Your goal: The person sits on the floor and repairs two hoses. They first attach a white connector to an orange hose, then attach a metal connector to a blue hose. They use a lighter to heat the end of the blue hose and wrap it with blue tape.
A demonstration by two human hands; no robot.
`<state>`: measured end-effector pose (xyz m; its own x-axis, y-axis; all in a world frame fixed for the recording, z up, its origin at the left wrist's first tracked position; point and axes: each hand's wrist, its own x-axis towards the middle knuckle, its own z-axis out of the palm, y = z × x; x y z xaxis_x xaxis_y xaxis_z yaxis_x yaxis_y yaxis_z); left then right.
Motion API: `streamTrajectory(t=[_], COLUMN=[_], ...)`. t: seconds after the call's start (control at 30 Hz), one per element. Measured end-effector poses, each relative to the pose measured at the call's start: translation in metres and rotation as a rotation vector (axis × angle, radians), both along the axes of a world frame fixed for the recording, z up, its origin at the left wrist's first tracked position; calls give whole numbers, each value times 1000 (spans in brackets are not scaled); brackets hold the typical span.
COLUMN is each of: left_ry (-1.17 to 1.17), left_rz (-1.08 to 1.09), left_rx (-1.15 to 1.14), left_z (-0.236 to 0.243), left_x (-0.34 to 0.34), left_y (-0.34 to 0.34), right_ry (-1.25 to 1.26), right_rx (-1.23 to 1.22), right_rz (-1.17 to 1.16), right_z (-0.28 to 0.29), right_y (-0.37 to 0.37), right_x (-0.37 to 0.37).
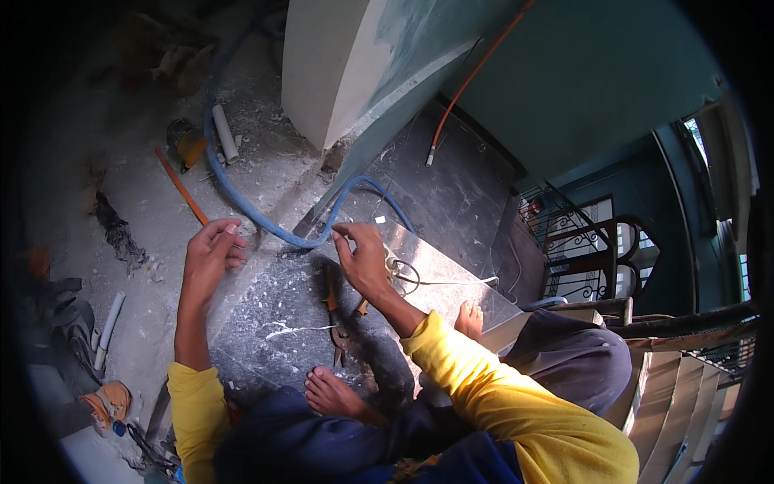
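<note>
My left hand (211,256) is raised over the dusty floor, its thumb and fingers closed together. An orange strip or tube (181,188) runs up to its fingertips; whether the hand grips it is unclear. To the right, my right hand (364,260) has thumb and forefinger pinched beside a bend of the blue hose (270,226). What those fingers hold, if anything, is too small to make out. Below the hands, pliers (339,343) with orange handles lie on the dark tile next to a thin pale wire (300,329). Near my right wrist is a white cord (455,281).
White pipe pieces (225,134) (110,331) and a yellow-and-black object (189,147) lie on the left. A wall corner (314,89) stands ahead. An orange hose (472,77) hangs at the right wall. Steps (677,403) descend at the lower right, near a metal railing (576,242).
</note>
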<state>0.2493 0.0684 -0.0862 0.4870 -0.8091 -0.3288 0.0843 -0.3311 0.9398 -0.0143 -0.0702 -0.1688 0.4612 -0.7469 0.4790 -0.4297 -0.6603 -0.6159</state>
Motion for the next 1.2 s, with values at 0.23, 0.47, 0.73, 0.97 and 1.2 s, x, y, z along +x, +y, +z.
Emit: streamTrajectory(t=[0.23,0.47,0.73,0.97,1.2], left_ry=[97,93,-3,-16,19], left_rz=[55,98,145,102,75], left_rx=[-55,-153,-246,-265,-322], left_z=[-5,-21,-42,-27,-28], left_x=[-3,-7,-17,-25,-37], left_y=[4,8,-13,-6,4], right_ry=[76,404,168,-309,-836], right_rx=[188,13,305,722,1127], right_rz=[256,363,435,313,124], right_z=[56,71,78,101,137], right_y=[-5,-15,-22,-116,-240], right_x=[117,170,166,244,339])
